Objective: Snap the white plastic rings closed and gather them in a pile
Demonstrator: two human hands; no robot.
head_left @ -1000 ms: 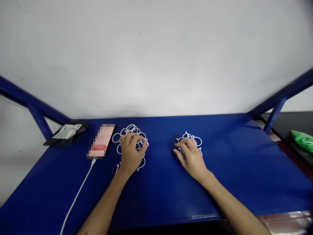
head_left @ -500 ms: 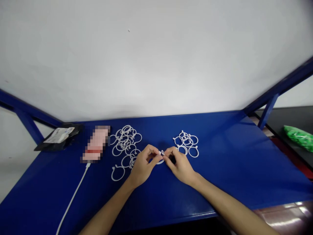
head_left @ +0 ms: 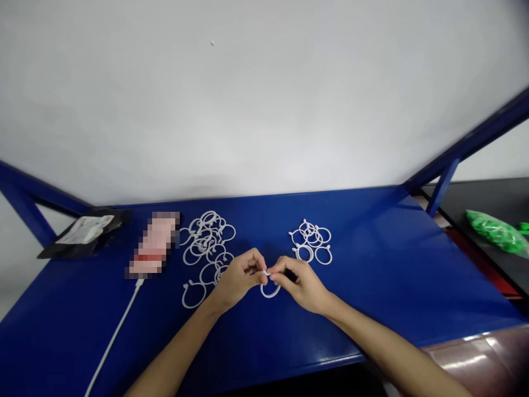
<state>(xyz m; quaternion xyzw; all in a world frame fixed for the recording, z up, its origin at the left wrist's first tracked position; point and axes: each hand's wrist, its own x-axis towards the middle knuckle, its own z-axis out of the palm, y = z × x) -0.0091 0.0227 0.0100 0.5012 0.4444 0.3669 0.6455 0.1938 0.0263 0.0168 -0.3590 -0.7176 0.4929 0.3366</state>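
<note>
Both hands meet over the middle of the blue table (head_left: 372, 292). My left hand (head_left: 237, 278) and my right hand (head_left: 300, 284) each pinch one end of a single white plastic ring (head_left: 270, 290), which hangs just below the fingertips. A loose heap of several white rings (head_left: 206, 245) lies to the left of my left hand. A smaller heap of white rings (head_left: 311, 242) lies just beyond my right hand.
A pixelated pink phone (head_left: 152, 251) with a white cable (head_left: 115, 336) lies left of the rings. A black packet with a white label (head_left: 80, 231) sits at the far left. A green bag (head_left: 494, 231) rests on a dark surface at right. Blue frame struts rise on both sides.
My hands left the two heaps, came together at the table's middle with one ring between them, and drew slightly nearer to me. The view tilted a little.
</note>
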